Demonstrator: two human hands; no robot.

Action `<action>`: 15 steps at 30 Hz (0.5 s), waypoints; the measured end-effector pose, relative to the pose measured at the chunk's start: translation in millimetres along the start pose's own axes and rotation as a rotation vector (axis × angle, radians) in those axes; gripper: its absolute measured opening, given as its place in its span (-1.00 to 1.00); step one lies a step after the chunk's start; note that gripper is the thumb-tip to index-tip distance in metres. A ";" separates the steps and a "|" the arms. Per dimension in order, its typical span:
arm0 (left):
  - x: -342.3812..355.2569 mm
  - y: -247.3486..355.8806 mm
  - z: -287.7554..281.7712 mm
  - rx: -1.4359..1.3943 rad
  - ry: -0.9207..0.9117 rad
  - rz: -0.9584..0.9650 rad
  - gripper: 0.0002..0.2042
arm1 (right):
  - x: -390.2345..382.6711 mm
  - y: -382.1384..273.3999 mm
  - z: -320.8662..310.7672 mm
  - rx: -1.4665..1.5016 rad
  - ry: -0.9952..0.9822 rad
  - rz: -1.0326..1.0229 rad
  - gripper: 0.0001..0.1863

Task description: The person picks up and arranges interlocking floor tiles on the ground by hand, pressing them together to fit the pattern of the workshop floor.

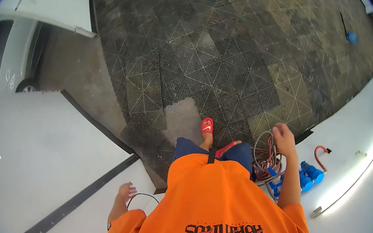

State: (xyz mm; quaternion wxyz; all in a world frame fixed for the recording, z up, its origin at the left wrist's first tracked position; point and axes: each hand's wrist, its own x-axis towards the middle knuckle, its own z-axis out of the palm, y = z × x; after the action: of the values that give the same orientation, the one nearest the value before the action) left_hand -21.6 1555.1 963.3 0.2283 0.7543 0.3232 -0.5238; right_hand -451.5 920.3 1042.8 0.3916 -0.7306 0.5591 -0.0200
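Observation:
My right hand is at the upper edge of a coil of red and grey hose, beside my right leg. Its fingers are curled in against the top loop and appear to grip it, though the contact is partly hidden. My left hand is out to my left, close to the white wall, with its fingers spread and slightly blurred. A thin black cable curves between that hand and my orange shirt; nothing shows in the fingers.
Blue fittings and a short red hose are on the white wall at right, near a bright tube light. Dark ribbed tiles cover the floor. A white vehicle stands beyond an opening at left.

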 end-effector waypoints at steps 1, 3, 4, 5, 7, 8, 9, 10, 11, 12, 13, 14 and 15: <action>16.2 -2.5 -4.1 -0.091 0.053 0.056 -0.59 | 8.4 -9.4 4.4 -0.049 0.069 0.051 -0.58; 38.1 17.7 5.0 -0.191 0.091 0.123 -0.64 | 15.6 12.2 12.7 -0.139 0.180 0.072 -0.61; 43.8 33.1 8.7 -0.214 0.079 0.153 -0.67 | 12.1 35.4 24.9 -0.203 0.153 0.070 -0.62; 48.3 44.6 10.0 -0.224 0.075 0.147 -0.67 | 0.9 70.5 35.2 -0.266 0.130 0.070 -0.63; 58.6 69.6 14.2 -0.144 -0.027 0.071 -0.63 | -18.5 129.1 58.1 -0.137 -0.082 0.343 -0.66; 65.6 88.3 23.4 -0.153 -0.038 0.070 -0.63 | -33.9 150.7 63.9 -0.095 -0.095 0.422 -0.61; 85.4 123.2 70.1 -0.099 -0.157 0.148 -0.66 | -56.2 218.2 20.9 -0.188 -0.194 0.472 -0.56; 94.8 134.8 77.7 -0.079 -0.153 0.222 -0.68 | -48.2 235.3 36.9 -0.171 -0.318 0.629 -0.57; 98.1 144.4 80.9 -0.106 -0.114 0.206 -0.68 | -43.3 233.2 64.5 -0.218 -0.464 0.686 -0.60; 97.3 162.5 95.1 -0.075 -0.110 0.259 -0.70 | -49.3 216.9 83.2 -0.244 -0.579 0.709 -0.62; 92.9 194.5 101.4 -0.001 -0.122 0.322 -0.72 | -63.4 202.3 95.0 -0.240 -0.642 0.726 -0.64; 89.3 219.3 104.4 0.004 -0.105 0.303 -0.72 | -51.3 182.3 97.0 -0.281 -0.711 0.696 -0.66; 77.5 259.7 121.2 0.065 -0.142 0.341 -0.73 | -54.7 176.3 99.3 -0.274 -0.743 0.689 -0.68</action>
State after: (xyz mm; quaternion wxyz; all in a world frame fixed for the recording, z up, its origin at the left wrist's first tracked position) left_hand 108.0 1313.2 850.0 0.3115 0.7662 0.1565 -0.5398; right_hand -566.9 1008.4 891.6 0.4482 -0.5068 0.5878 0.4436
